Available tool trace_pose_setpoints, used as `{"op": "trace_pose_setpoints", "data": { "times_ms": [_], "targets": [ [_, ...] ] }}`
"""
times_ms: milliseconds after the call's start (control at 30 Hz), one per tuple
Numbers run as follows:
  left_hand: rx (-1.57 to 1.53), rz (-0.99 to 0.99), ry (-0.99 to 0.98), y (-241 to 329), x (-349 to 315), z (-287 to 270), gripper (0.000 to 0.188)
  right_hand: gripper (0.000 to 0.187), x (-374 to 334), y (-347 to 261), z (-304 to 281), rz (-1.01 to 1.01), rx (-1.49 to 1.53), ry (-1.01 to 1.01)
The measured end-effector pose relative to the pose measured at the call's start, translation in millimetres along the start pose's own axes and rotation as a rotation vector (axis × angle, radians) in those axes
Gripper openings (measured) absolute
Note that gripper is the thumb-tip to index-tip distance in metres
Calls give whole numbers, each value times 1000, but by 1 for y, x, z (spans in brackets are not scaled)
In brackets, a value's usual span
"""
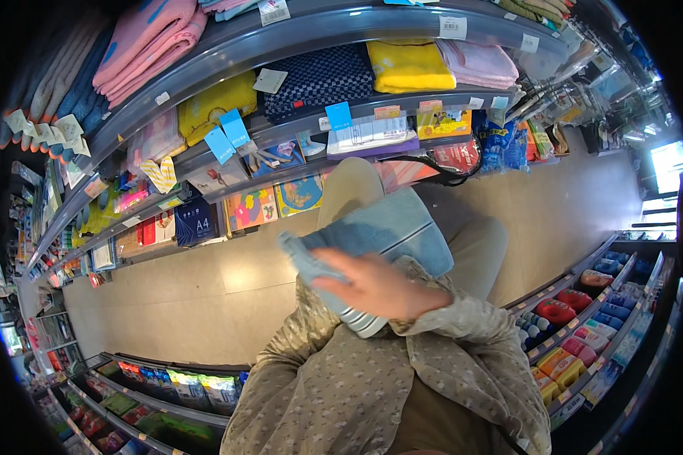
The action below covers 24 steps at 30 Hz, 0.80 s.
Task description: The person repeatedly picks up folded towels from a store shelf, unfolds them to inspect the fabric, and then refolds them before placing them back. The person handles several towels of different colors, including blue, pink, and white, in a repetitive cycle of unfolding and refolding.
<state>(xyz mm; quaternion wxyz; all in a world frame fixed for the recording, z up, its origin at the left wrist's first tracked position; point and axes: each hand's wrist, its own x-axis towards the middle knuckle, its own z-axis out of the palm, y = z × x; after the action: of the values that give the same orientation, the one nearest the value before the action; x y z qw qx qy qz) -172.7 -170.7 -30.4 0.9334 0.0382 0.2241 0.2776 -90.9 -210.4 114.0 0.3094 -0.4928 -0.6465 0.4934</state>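
A blue towel (pixel 410 227) with dark and white stripes lies folded across my lap, its left corner bunched up. Over it stretches my right hand (pixel 379 284), slightly blurred, palm down with the fingers extended and resting on the cloth. My left sleeve (pixel 311 307) runs up to the towel's near left side. The left hand itself is hidden behind the towel and the right hand, so its fingers do not show. Both knees, in light trousers, are bent beneath the towel.
Ahead, a shelf holds folded towels: pink (pixel 148 45), dark checked (pixel 319 80) and yellow (pixel 410 67). Boxes and a dark blue paper pack (pixel 197 221) sit lower. Behind right, a shelf carries bottles (pixel 558 311); behind left, another holds bagged goods (pixel 220 390). Tiled floor (pixel 182 303) lies between.
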Motion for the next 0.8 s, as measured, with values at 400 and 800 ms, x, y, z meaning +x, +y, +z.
{"op": "trace_pose_setpoints", "data": {
  "times_ms": [400,800],
  "targets": [
    [-19,21,-100,7,5,33,44,25,-32,35,-63,135,-351,584],
    [-22,20,-94,8,-1,34,49,27,-43,-16,21,-733,-919,320]
  ]
}}
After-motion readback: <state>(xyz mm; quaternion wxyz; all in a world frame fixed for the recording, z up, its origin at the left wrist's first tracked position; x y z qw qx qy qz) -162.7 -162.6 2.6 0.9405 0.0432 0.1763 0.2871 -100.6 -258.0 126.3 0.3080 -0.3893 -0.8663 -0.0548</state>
